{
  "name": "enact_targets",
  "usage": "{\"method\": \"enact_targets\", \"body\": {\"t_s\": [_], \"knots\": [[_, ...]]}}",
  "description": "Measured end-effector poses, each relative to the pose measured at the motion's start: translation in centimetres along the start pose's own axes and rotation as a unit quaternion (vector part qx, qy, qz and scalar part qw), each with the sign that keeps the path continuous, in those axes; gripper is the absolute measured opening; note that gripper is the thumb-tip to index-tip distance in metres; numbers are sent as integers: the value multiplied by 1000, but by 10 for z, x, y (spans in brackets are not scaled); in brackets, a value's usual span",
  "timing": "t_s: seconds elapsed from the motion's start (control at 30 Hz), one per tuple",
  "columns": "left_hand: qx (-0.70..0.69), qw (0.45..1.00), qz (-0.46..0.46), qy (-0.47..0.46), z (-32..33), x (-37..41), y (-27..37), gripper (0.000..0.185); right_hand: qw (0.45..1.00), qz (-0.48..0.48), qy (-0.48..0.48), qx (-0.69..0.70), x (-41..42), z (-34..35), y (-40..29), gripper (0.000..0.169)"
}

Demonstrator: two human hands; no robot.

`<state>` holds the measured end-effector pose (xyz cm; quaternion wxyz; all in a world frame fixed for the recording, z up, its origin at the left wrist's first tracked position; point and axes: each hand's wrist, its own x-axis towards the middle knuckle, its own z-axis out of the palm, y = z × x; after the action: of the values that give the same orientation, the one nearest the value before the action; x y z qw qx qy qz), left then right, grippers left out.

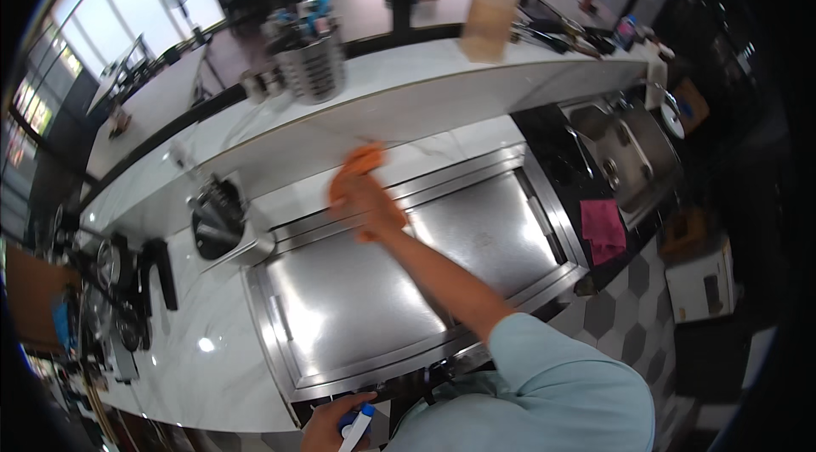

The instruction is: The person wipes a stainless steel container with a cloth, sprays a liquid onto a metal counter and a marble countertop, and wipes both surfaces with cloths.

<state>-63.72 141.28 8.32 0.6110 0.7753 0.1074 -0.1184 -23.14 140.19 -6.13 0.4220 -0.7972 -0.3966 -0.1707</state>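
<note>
My right hand (368,202) is shut on an orange cloth (364,160), blurred by motion. It reaches across to the far side of a stainless steel unit (350,305), over the strip of white marbled counter (459,145) at the foot of the backsplash. Whether the cloth touches the backsplash, I cannot tell. Two flat steel panels in a steel frame make up the unit's top. Low in the picture, my left hand (326,421) grips a spray bottle with a white and blue nozzle (358,426); most of the bottle is hidden or cut off.
Left of the unit stands a steel container of utensils (255,245). A perforated steel utensil holder (312,69) and a cutting board (489,22) sit on the raised ledge. To the right are a sink (628,159) and a pink cloth (602,232). Appliances (115,273) crowd the far left.
</note>
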Motion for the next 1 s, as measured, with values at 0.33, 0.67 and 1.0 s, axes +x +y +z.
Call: {"method": "enact_targets", "body": {"t_s": [0.33, 0.67, 1.0], "knots": [[78, 992, -21, 100, 79, 29, 69, 62, 995, 76, -36, -61, 17, -122, 128, 21], [4, 990, 15, 143, 125, 53, 85, 63, 792, 400, 445, 119, 72, -217, 338, 30], [134, 985, 53, 90, 116, 141, 100, 59, 852, 377, 346, 112, 76, -12, 148, 68]]}}
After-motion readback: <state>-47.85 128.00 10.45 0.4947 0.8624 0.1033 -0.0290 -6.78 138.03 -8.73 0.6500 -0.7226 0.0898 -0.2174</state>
